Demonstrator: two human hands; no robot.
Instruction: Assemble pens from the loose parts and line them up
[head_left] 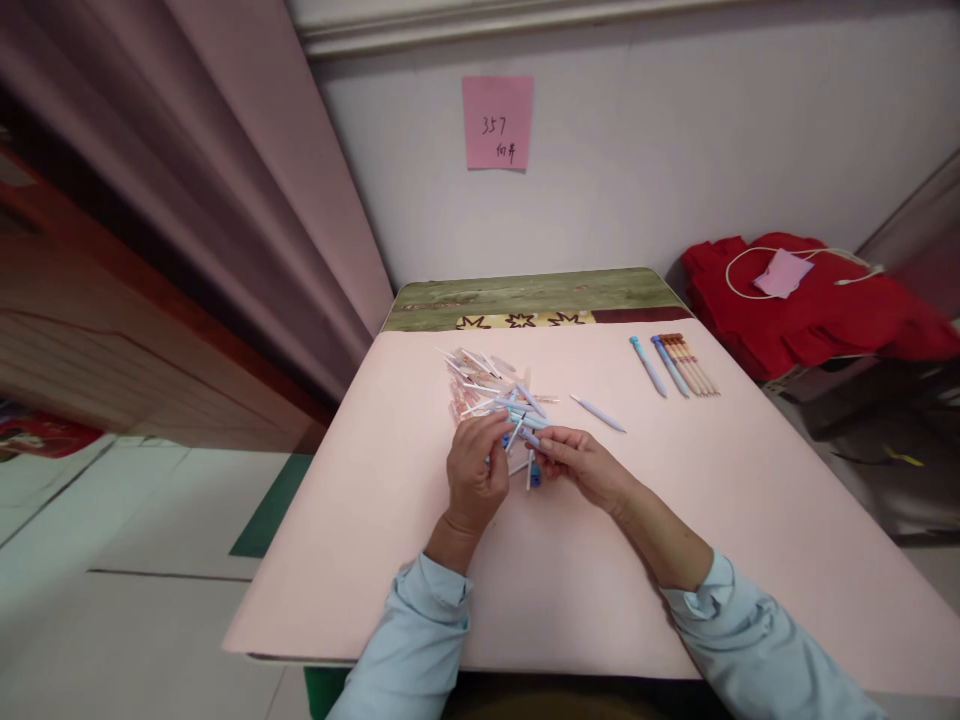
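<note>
Left hand (475, 472) curls around pen parts (516, 412) at the centre of the tabletop (675, 530). Right hand (581, 465) pinches a blue barrel (530, 437). Keep both pieces coaxial.

Left hand (474, 470): held curled, knuckles up, fingers bent inward.
Right hand (581, 465): held pinched at the fingertips, just beside the left fingers.

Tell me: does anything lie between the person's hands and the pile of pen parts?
Nothing visible does. The left hand and right hand are at the pile of pen parts, at its near edge, both closed on a blue pen piece.
</note>
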